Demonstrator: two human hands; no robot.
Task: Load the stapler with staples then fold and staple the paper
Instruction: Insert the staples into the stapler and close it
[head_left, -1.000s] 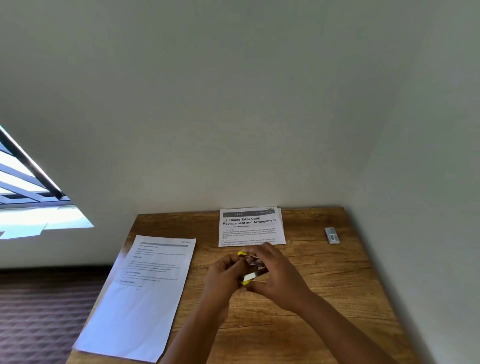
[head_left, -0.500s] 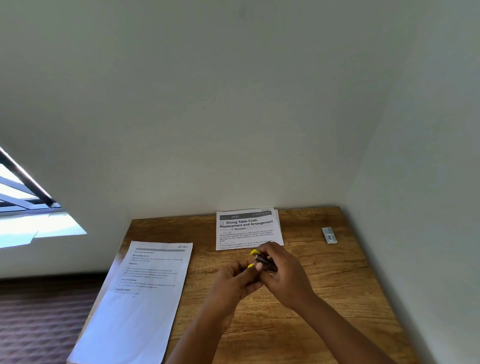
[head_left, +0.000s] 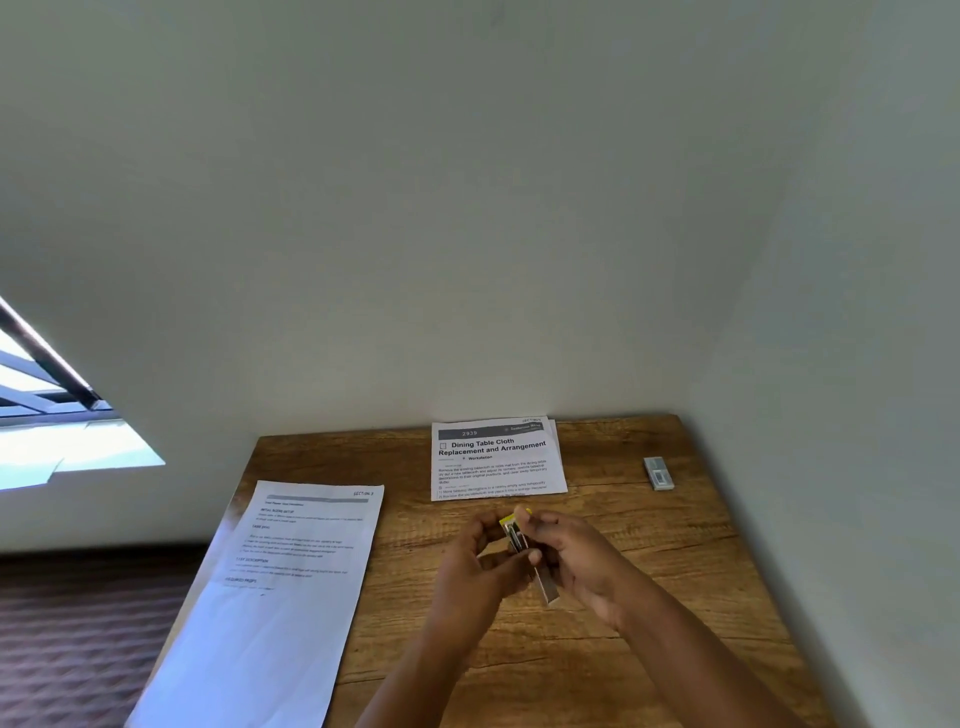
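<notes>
Both hands mid-frame w/ the stapler (head_left: 521, 540) pinched between them: left hand (head_left: 475, 564) curled around it, right hand (head_left: 576, 561) gripping the metal end. Paper (head_left: 291, 587) lower left. Risk imo: staples jam or spill, slot's hidden by fingers.

Matt grained wooden table (head_left: 649, 597), smooth white paper (head_left: 291, 597), seemingly bare-metal stapler (head_left: 524, 545).

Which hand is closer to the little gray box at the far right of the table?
Right. The right hand sits nearer the small gray box, which lies beyond it toward the wall. The left hand is farther off, across the stapler both hands hold.
</notes>
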